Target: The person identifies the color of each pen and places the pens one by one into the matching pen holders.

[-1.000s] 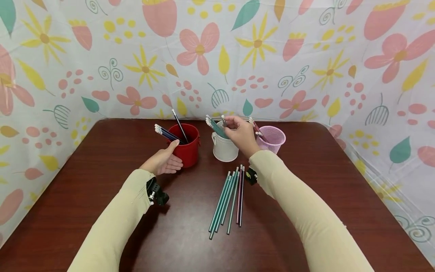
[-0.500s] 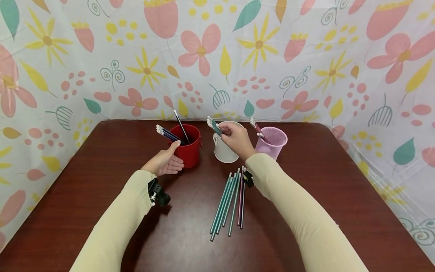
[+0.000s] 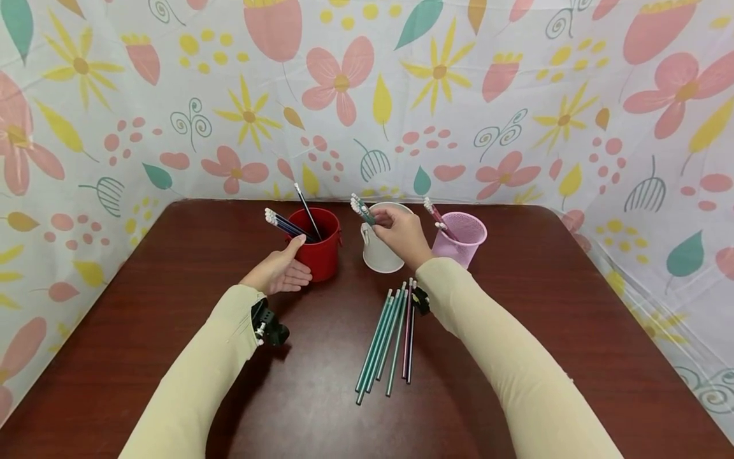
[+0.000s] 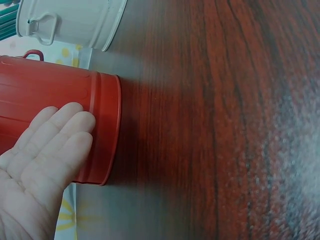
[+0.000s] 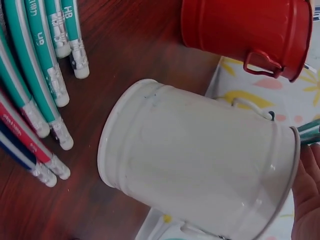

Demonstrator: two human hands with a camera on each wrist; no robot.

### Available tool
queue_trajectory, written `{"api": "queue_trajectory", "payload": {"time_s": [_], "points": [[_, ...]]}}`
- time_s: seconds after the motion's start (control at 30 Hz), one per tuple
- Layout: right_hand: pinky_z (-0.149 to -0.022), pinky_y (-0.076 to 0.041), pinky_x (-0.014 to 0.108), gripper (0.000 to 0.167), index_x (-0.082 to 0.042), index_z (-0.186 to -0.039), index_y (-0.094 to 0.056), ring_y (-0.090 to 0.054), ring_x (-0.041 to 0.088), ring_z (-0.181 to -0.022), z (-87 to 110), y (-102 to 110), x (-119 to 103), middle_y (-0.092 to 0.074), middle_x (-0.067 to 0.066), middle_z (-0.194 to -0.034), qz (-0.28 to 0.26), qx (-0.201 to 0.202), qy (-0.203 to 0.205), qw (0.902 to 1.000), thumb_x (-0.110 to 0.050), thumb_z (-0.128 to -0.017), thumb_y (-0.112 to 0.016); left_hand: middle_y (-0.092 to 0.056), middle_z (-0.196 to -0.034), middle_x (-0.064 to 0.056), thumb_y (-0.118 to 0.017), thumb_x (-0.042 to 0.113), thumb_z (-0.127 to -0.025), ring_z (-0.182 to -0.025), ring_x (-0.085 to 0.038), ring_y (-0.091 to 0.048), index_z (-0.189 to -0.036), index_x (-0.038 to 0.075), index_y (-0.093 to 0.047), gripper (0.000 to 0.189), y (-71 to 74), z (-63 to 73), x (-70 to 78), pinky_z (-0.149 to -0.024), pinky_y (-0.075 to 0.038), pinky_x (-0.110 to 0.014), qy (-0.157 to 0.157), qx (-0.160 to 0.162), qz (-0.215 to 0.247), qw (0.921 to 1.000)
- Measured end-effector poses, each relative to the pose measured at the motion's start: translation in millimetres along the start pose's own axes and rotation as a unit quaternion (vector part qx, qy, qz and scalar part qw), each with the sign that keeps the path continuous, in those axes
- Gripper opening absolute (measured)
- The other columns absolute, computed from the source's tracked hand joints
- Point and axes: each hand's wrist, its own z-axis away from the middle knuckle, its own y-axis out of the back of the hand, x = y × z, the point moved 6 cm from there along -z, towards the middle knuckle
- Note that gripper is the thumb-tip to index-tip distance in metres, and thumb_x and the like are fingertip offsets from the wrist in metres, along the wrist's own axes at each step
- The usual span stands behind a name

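Note:
My left hand (image 3: 281, 271) lies with straight fingers against the side of the red bucket (image 3: 321, 261), thumb at its rim. Dark blue pencils (image 3: 281, 220) with white erasers lean in that bucket. My right hand (image 3: 399, 234) is over the rim of the white bucket (image 3: 381, 255). Its curled fingers grip green pencils (image 3: 362, 209) leaning left in the bucket; how many they hold is hidden. On the table, loose green pencils (image 3: 375, 344) lie beside a red pencil (image 3: 406, 344) and a dark blue pencil (image 3: 411, 347), erasers toward the buckets.
A pink mesh cup (image 3: 461, 239) with red pencils (image 3: 438, 218) stands right of the white bucket. The brown wooden table (image 3: 172, 268) meets a floral cloth (image 3: 338, 83) at its back and sides. The red bucket's side handle (image 5: 262, 64) sticks out.
My right hand has brought a pencil down and left into the white bucket, joining the green bunch. Over the last half second it barely moves. My left hand stays at the red bucket.

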Motion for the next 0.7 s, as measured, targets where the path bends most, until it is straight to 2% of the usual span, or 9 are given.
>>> {"api": "queue_trajectory", "payload": {"time_s": [0.17,0.3,0.4,0.47,0.5,0.57,0.63,0.7], "points": [[-0.079,-0.054,0.038,0.023,0.008,-0.104,-0.067,-0.069,0.032,-0.086,3.0,12.4,-0.3,-0.07,0.021,-0.093,0.006,0.016,-0.007,0.9998,0.006,-0.081,-0.067,-0.051,-0.13,-0.032,-0.03,0.062,-0.095,-0.117,-0.039,-0.055,-0.129,-0.018,-0.046,0.088,-1.6,1.1,0.9,-0.1,-0.043,-0.044,0.002,0.011,0.008,0.9999],[-0.076,-0.054,0.039,0.021,0.007,-0.101,-0.068,-0.068,0.031,-0.082,11.4,22.0,-0.8,-0.07,0.02,-0.09,0.023,0.022,0.003,0.9995,0.004,-0.081,-0.066,-0.051,-0.13,-0.032,-0.03,0.062,-0.095,-0.118,-0.039,-0.054,-0.129,-0.018,-0.046,0.088,-2.7,0.6,0.3,-0.1,-0.042,-0.044,0.004,0.014,0.013,0.9998],[-0.073,-0.054,0.039,0.016,0.007,-0.095,-0.069,-0.067,0.028,-0.077,20.9,27.0,1.5,-0.071,0.018,-0.085,0.049,-0.002,-0.002,0.9988,0.002,-0.08,-0.066,-0.05,-0.13,-0.033,-0.031,0.062,-0.095,-0.119,-0.04,-0.053,-0.129,-0.018,-0.045,0.088,-3.6,-0.2,0.7,-0.101,-0.042,-0.044,0.002,0.01,0.016,0.9998],[-0.07,-0.053,0.036,0.012,0.004,-0.09,-0.071,-0.066,0.024,-0.071,27.6,27.5,7.3,-0.071,0.014,-0.079,0.082,-0.048,-0.025,0.9952,-0.001,-0.08,-0.067,-0.05,-0.131,-0.033,-0.031,0.062,-0.095,-0.119,-0.04,-0.053,-0.13,-0.018,-0.045,0.089,-3.8,-0.3,1.0,-0.101,-0.041,-0.044,0.0,0.009,0.016,0.9998],[-0.067,-0.052,0.033,0.011,0.003,-0.087,-0.071,-0.064,0.021,-0.067,31.5,26.8,11.6,-0.07,0.011,-0.075,0.101,-0.082,-0.042,0.9907,-0.003,-0.079,-0.067,-0.049,-0.131,-0.033,-0.031,0.062,-0.095,-0.119,-0.04,-0.053,-0.13,-0.018,-0.045,0.089,-3.7,-0.3,1.0,-0.101,-0.041,-0.044,0.0,0.009,0.016,0.9998],[-0.062,-0.049,0.028,0.009,0.001,-0.082,-0.071,-0.061,0.014,-0.06,40.7,23.6,22.4,-0.067,0.006,-0.067,0.134,-0.165,-0.083,0.9736,-0.005,-0.078,-0.066,-0.049,-0.132,-0.033,-0.031,0.063,-0.095,-0.12,-0.04,-0.052,-0.13,-0.018,-0.044,0.089,-3.6,0.1,0.8,-0.102,-0.041,-0.044,0.001,0.01,0.016,0.9998],[-0.056,-0.048,0.024,0.008,-0.001,-0.079,-0.071,-0.06,0.01,-0.055,52.7,19.9,34.7,-0.064,0.001,-0.062,0.149,-0.249,-0.131,0.948,-0.006,-0.078,-0.065,-0.049,-0.132,-0.033,-0.03,0.062,-0.095,-0.12,-0.04,-0.052,-0.131,-0.017,-0.044,0.088,-3.5,0.4,0.3,-0.101,-0.042,-0.043,0.003,0.01,0.013,0.9999],[-0.051,-0.047,0.023,0.007,-0.001,-0.075,-0.07,-0.059,0.008,-0.052,66.2,17.5,46.1,-0.062,0.0,-0.059,0.151,-0.309,-0.179,0.9218,-0.006,-0.078,-0.064,-0.049,-0.132,-0.032,-0.03,0.063,-0.095,-0.12,-0.039,-0.053,-0.131,-0.017,-0.044,0.089,-3.8,0.5,-0.2,-0.101,-0.042,-0.042,0.004,0.009,0.011,0.9999]]}}
